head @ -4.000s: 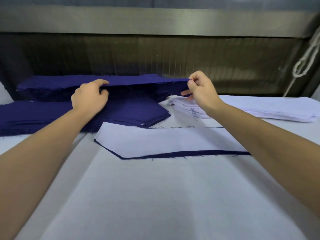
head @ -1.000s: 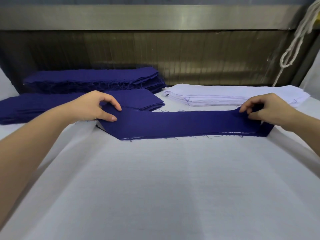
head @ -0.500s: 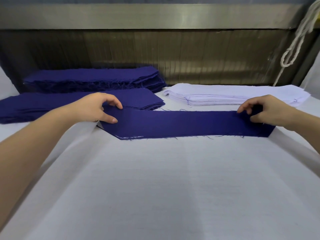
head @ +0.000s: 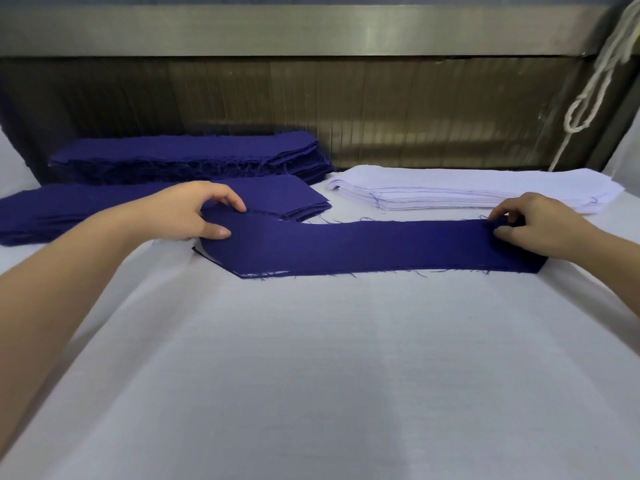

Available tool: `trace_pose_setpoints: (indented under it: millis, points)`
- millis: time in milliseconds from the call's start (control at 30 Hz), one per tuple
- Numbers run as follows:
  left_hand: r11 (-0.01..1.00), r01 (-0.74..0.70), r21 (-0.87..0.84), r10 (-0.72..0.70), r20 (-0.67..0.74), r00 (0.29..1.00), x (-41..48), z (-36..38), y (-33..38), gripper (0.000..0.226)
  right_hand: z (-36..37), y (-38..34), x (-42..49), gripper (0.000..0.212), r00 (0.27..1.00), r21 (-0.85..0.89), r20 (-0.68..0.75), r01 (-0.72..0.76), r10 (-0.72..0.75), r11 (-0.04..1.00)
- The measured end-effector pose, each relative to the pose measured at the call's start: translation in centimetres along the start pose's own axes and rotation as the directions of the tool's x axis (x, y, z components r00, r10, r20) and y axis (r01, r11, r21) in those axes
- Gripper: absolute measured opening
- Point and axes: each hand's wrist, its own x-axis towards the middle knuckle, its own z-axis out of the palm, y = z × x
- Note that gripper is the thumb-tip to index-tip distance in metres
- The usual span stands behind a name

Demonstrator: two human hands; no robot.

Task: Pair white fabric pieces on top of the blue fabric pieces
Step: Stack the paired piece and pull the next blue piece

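Note:
A long dark blue fabric piece (head: 363, 247) lies across the white table (head: 311, 375), on top of an earlier pair whose white edge (head: 266, 273) peeks out at its lower left corner. My left hand (head: 187, 216) pinches its left end between thumb and curled fingers. At the right end, my right hand (head: 540, 226) pinches the piece the same way. A stack of white fabric pieces (head: 467, 188) sits behind it to the right. Two stacks of blue pieces lie at the left, the far blue stack (head: 187, 154) and the near blue stack (head: 69, 209).
A dark ribbed wall with a metal rail (head: 311, 29) runs along the table's far edge. A white rope (head: 588, 98) hangs at the upper right. The wide white cloth surface stretches from the blue piece towards me.
Four seconds ago both hands lifted a blue piece off the far stack. It has since been laid over the white-topped pair and, in the last second, lowered almost flat.

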Motion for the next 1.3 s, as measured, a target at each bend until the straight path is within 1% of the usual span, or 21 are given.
trace_pose_setpoints:
  millis: [100,200,300,400,467,567,633,700,767,833,867,900,967,1033,1067,1133,1200,1300]
  points:
    - [0.996,0.018,-0.086,-0.018,0.010,1.000,-0.1,-0.2,-0.3,0.037,0.1,-0.1,0.0,0.019,1.000,-0.004,0.017,-0.003,0.004,1.000]
    - [0.997,0.029,-0.072,-0.025,0.060,0.998,-0.2,-0.3,-0.2,0.040,0.0,0.0,0.1,0.019,1.000,-0.006,0.027,-0.009,0.009,1.000]
    - [0.999,0.032,0.016,-0.033,0.094,0.995,-0.2,-0.2,0.0,0.046,0.1,0.1,0.1,0.019,1.000,-0.008,0.026,-0.017,0.017,1.000]
    - [0.996,-0.008,0.085,0.002,0.071,0.997,-0.1,-0.1,0.2,0.051,0.3,0.3,0.3,0.021,0.999,-0.017,0.017,-0.031,0.031,0.999]
    - [0.990,-0.020,0.142,0.014,0.046,0.999,-0.1,-0.1,0.3,0.052,0.5,0.7,0.6,0.023,0.998,-0.059,0.027,-0.050,0.052,0.997]
    - [0.976,0.000,0.216,-0.004,0.016,1.000,0.0,-0.2,0.1,0.052,0.7,1.2,0.9,0.029,0.989,-0.144,0.074,-0.118,0.130,0.982]
    - [0.973,0.039,0.229,-0.040,-0.002,0.999,0.1,-0.1,-0.1,0.051,0.7,1.2,1.1,0.026,0.983,-0.166,0.085,-0.149,0.165,0.975]
    - [0.971,0.069,0.228,-0.068,-0.010,0.998,0.1,-0.1,-0.3,0.049,0.7,1.0,1.0,0.017,0.983,-0.146,0.082,-0.150,0.163,0.978]
    - [0.966,0.077,0.248,-0.078,-0.006,0.997,0.2,0.0,-0.3,0.044,0.7,0.7,0.8,0.009,0.986,-0.085,0.078,-0.139,0.146,0.987]
    - [0.962,0.065,0.265,-0.071,0.012,0.997,0.2,0.0,-0.3,0.033,0.6,0.5,0.6,0.008,0.992,-0.028,0.057,-0.111,0.113,0.993]
    - [0.966,0.057,0.251,-0.064,0.020,0.998,0.2,-0.1,-0.2,0.028,0.5,0.4,0.5,0.011,0.994,-0.005,0.045,-0.095,0.095,0.995]
    - [0.976,0.051,0.214,-0.057,0.022,0.998,0.1,-0.1,-0.3,0.023,0.4,0.3,0.4,0.015,0.996,0.019,0.034,-0.078,0.078,0.997]
    - [0.996,0.045,0.080,-0.045,0.006,0.999,0.0,-0.2,-0.3,0.014,0.1,0.3,0.3,0.020,0.999,0.058,0.000,-0.037,0.037,0.998]
    - [0.995,0.042,-0.095,-0.043,-0.010,0.999,-0.2,-0.5,-0.4,0.009,-0.1,0.3,0.2,0.017,0.999,0.083,-0.046,0.011,-0.007,0.997]
    - [0.977,0.040,-0.209,-0.043,-0.010,0.999,-0.3,-0.6,-0.5,0.008,-0.3,0.3,0.2,0.017,0.998,0.102,-0.062,0.029,-0.023,0.994]
    - [0.885,0.047,-0.464,-0.045,0.016,0.999,-0.6,-0.9,-0.8,0.010,-0.4,0.3,0.1,0.020,0.996,0.161,-0.074,0.052,-0.041,0.986]
    - [0.743,0.068,-0.666,-0.050,0.046,0.998,-0.7,-0.9,-1.2,0.012,-0.5,0.1,-0.1,0.026,0.995,0.225,-0.080,0.072,-0.055,0.972]
    - [0.584,0.030,-0.811,-0.069,-0.013,0.998,-0.6,-0.9,-2.1,0.026,-0.2,-0.4,-0.4,0.027,0.993,0.347,-0.098,0.089,-0.059,0.933]
